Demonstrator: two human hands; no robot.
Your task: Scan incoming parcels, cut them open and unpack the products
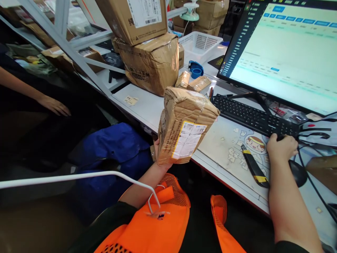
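My left hand (157,149) is closed around a taped brown cardboard parcel (171,130) and holds it tilted in front of the desk edge. A white shipping label with a yellow border faces up on the parcel's side. Most of that hand's fingers are hidden behind the box. My right hand (283,149) rests at the right end of the black keyboard (247,114), fingers bent down over it, with a gap by the thumb. Just below that wrist sits a black mouse (298,173). A black and yellow box cutter (254,167) lies on the printed desk mat (221,140).
A lit monitor (284,52) stands behind the keyboard. Large cardboard boxes (152,63) are stacked at the back left, with small boxes (200,83), a blue tape dispenser (195,69) and a white basket (200,44) nearby. Another person's hand (55,104) is at left. A white bar (79,176) crosses the lower left.
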